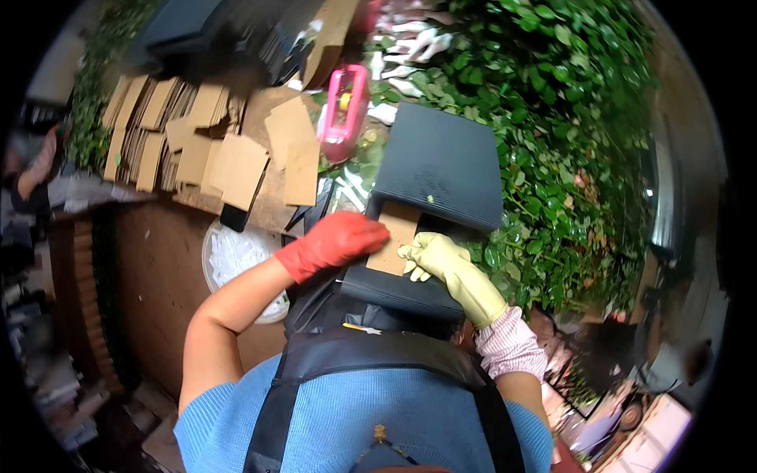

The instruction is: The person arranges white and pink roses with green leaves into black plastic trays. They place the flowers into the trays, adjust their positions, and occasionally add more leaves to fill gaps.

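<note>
My left hand (341,240), in a red glove, has its fingers curled together at the left side of a brown cardboard piece (386,260). My right hand (434,260), in a pale yellow glove, is bent over the right side of that cardboard with its fingertips drawn together; whatever they pinch is too small to make out. The cardboard lies between a dark ribbed upper panel (438,158) and a similar dark lower panel (398,296) in front of me. Part of the cardboard is hidden by my hands and the upper panel.
Cardboard stacks (142,130) and loose sheets (244,169) cover the bench at left, beside a pink plastic object (339,138) and white wrapped items (418,47). Leafy stems (560,142) fill the right. A bucket of white strips (236,260) stands below; another person's arm (39,165) shows far left.
</note>
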A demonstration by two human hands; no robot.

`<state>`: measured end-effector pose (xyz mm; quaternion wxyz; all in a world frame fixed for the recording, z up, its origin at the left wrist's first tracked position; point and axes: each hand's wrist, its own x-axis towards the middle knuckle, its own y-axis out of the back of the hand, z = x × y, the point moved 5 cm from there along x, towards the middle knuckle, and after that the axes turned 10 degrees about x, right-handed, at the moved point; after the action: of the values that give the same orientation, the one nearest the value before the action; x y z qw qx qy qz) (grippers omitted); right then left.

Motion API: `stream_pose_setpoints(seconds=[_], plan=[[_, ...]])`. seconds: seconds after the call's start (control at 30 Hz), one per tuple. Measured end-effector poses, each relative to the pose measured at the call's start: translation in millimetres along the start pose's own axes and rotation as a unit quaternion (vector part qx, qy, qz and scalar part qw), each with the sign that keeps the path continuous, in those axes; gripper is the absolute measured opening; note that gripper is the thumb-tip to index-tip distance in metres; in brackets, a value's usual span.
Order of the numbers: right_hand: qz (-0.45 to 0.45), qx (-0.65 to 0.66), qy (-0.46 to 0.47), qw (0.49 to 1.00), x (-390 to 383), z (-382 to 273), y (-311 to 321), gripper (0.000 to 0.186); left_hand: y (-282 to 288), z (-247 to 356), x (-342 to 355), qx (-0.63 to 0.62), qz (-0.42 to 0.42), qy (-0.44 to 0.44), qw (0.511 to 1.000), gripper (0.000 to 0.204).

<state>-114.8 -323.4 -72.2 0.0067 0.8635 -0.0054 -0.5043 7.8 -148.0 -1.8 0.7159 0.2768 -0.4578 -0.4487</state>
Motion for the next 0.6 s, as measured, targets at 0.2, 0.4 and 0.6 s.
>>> stream_pose_setpoints(seconds=[0.2,0.4,0.6], plan=[[-0.002,-0.225,0.065,0.972,-58.1,-46.9,6.1,0.042,-48.3,2.9,2.7,-0.016,-0.159,0.037,0.986,0.03],[0.182,0.061,0.469,0.862,-145.4,-89.2,76.3,0.039,-54.4,0.3,-6.0,-0.009,-0.173,0.048,0.984,0.035],[0.474,-0.365,0.249,0.762,-71.4,-89.5,163.4,0.098,-53.2,3.7,-2.2,-0.035,-0.123,0.062,0.99,0.034]])
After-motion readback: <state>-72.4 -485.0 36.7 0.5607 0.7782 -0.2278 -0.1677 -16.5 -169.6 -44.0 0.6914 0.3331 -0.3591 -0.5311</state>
